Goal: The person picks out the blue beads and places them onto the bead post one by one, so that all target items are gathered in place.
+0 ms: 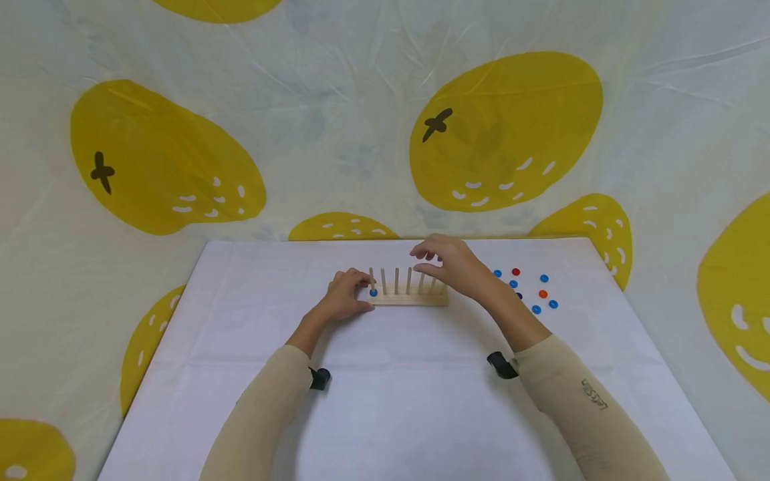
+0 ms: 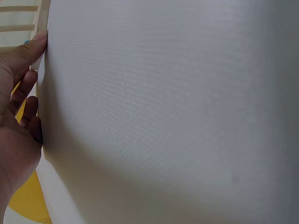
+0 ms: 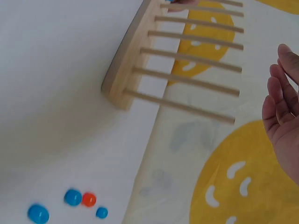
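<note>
A wooden peg stand with a row of upright pegs sits on the white table. One blue bead is at the foot of its leftmost peg. My left hand grips the left end of the stand, thumb at the front and fingers behind. In the left wrist view the thumb lies against the base edge. Above the right-hand pegs hovers my right hand, thumb and fingers apart with nothing seen between them. Its loosely bent fingers stand off the peg tips in the right wrist view.
Several loose blue beads lie right of the stand, along with a red bead, an orange-red bead and a dark blue bead. Behind the table's back edge hangs a cloth with yellow fruit prints.
</note>
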The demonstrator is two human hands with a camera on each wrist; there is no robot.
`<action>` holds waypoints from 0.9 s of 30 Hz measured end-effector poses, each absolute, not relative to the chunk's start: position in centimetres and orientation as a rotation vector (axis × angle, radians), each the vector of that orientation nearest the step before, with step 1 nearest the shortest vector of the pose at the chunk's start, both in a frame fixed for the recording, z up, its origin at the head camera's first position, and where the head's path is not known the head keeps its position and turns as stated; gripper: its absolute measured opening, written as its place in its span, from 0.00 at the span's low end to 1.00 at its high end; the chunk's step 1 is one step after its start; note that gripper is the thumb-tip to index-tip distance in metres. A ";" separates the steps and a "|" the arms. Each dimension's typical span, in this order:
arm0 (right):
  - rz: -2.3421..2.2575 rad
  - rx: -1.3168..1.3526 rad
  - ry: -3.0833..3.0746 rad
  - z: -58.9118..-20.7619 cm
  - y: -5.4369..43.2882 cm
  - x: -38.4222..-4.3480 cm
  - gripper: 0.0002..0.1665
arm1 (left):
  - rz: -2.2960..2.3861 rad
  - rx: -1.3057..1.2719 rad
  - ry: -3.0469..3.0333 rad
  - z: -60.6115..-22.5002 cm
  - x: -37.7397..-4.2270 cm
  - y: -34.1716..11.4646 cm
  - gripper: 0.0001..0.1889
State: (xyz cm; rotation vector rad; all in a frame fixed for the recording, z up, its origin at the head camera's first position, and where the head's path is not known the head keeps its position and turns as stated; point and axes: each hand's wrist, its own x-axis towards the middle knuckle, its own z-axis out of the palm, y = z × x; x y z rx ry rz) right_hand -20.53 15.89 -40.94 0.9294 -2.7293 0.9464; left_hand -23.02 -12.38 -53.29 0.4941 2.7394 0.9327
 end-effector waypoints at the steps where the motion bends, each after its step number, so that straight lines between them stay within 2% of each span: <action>1: 0.940 0.925 -2.719 -40.9 16.5 -20.4 0.16 | 0.933 0.497 2.738 -53.3 -23.0 -12.3 0.30; 17: 0.831 0.729 -2.755 -43.8 25.4 -17.5 0.16 | 0.944 0.499 2.745 -53.5 -23.0 -12.3 0.30; 27: 0.885 0.542 -2.963 -48.1 29.6 -15.6 0.15 | 0.930 0.479 2.741 -53.6 -23.0 -12.4 0.31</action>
